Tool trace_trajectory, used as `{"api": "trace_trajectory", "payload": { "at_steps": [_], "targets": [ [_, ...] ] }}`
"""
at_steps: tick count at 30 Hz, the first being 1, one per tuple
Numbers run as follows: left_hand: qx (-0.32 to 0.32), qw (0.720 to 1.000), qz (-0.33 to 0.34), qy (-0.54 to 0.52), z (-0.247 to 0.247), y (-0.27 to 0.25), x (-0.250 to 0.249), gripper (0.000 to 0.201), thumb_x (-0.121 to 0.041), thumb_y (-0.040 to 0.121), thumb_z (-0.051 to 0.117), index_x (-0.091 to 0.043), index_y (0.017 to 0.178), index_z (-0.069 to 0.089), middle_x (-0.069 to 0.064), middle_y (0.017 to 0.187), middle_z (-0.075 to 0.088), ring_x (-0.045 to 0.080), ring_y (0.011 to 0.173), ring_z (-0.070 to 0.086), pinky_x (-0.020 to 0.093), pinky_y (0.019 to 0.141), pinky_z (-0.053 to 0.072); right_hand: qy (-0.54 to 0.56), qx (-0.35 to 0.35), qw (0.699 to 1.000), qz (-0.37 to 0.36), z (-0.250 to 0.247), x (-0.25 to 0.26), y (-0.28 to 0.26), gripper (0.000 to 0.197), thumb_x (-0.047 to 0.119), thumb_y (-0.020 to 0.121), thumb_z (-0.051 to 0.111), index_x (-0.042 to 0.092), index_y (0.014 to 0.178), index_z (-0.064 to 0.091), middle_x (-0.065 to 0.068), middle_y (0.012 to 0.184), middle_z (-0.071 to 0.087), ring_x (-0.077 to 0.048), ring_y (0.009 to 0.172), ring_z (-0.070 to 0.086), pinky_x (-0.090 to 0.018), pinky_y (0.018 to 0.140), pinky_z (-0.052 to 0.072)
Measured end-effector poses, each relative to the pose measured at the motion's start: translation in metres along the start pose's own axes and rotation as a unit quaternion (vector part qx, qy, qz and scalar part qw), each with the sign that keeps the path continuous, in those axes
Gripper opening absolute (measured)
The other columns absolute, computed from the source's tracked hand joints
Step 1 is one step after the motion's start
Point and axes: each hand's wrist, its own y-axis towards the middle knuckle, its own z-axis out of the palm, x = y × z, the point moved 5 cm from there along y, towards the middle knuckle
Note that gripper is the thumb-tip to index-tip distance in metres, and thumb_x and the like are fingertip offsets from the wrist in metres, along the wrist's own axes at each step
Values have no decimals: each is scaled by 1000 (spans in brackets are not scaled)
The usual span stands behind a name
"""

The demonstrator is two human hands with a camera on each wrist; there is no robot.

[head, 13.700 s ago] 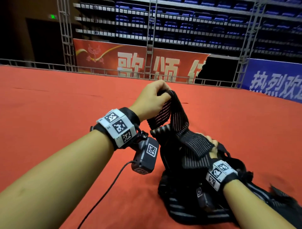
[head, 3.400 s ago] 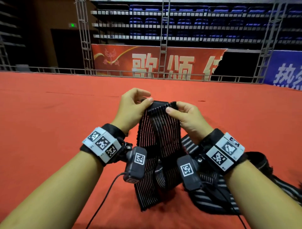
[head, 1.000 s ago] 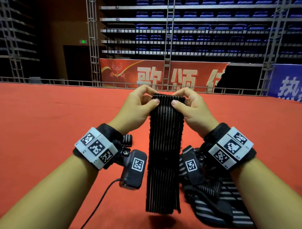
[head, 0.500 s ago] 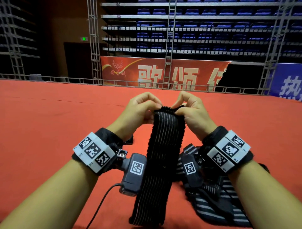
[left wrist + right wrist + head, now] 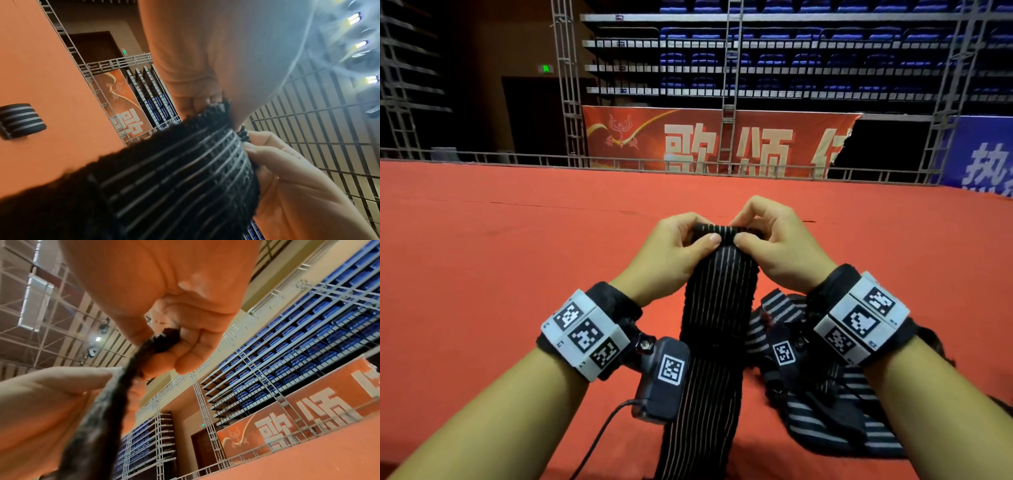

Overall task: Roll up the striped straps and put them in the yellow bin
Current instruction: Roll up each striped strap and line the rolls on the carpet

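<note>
A black strap with thin pale stripes [image 5: 717,308] hangs down from both hands above the red floor. My left hand [image 5: 681,246] pinches its curled top edge from the left, thumb on the near face. My right hand [image 5: 767,236] pinches the same edge from the right. The top of the strap [image 5: 205,154] is turned over into a small roll between the fingertips; the right wrist view shows the strap [image 5: 115,395] edge-on. A pile of more striped straps [image 5: 825,421] lies on the floor under my right wrist. A rolled strap [image 5: 20,121] lies on the floor to the left. No yellow bin is in view.
Red carpet [image 5: 517,257] stretches wide on all sides to a metal railing [image 5: 619,162] at the far edge. Banners and blue stadium seats stand beyond it. A black cable [image 5: 599,438] runs from my left wrist camera.
The hands have come lower and closer together at the strap's top edge, which is now turned over into a small roll. The strap hangs straighter between my wrists.
</note>
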Motion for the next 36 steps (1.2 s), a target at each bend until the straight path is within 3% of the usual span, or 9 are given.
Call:
{"api": "trace_trajectory", "payload": {
  "at_steps": [4,7,14,20,23,27,30,33,36],
  "targets": [
    [-15,1000,0,9,1,0,2,11,-11,97,57,-2,92,61,6,79,64,13,70,60,32,66,49,-73,-6,996,-50,1,1,-1,17,8,83,52,24,78,48,-14,74,61,-35,69,56,-47,60,48],
    [31,997,-44,-47,11,-5,5,18,-13,102,49,-9,94,65,-7,72,68,1,59,62,15,52,46,-109,-16,991,-71,-1,0,-2,25,0,85,52,23,77,47,-11,74,58,-28,70,52,-40,62,44],
    [30,990,-101,-97,14,-4,20,38,-29,101,50,5,90,62,-4,61,57,3,48,49,15,46,36,-133,-15,984,-117,14,-5,-8,12,-8,80,52,4,81,50,2,67,50,-11,63,39,-18,58,32],
    [10,997,-69,-38,8,-3,34,9,-13,97,58,-5,92,60,3,73,59,7,59,54,19,51,40,0,9,1000,-1,19,-25,-8,6,16,80,61,18,85,57,2,76,60,-14,68,55,-28,60,42],
    [13,999,-45,-15,6,-3,32,6,-12,95,62,-7,95,64,6,78,63,13,67,58,23,57,43,68,43,994,71,23,-36,-10,7,7,90,59,12,95,61,-5,80,63,-15,71,57,-32,65,47],
    [-6,997,-54,-48,9,-7,32,11,-14,97,59,-4,99,65,-9,60,64,0,51,57,13,49,41,-14,7,999,31,20,-34,-9,13,2,86,60,15,83,58,-4,81,66,-15,72,60,-36,69,49],
    [-16,996,-54,-72,8,-6,33,10,-9,98,57,-2,99,63,-11,55,62,-2,49,54,13,48,41,-108,-13,994,-19,22,-27,-11,22,7,84,60,25,76,48,6,73,60,-7,67,54,-25,62,42],
    [-21,998,-13,-60,3,-5,30,4,-11,95,61,-12,93,64,-1,73,66,9,66,60,25,62,49,-30,-2,1000,10,25,-26,-12,9,16,85,61,15,83,52,-4,71,61,-18,60,55,-31,56,44],
    [-6,998,-6,-55,4,-7,31,7,-12,96,60,-16,90,62,4,78,66,11,68,61,26,61,48,83,13,995,59,23,-32,-11,8,12,89,59,6,87,54,-15,71,59,-21,58,52,-32,53,42]
  ]
}}
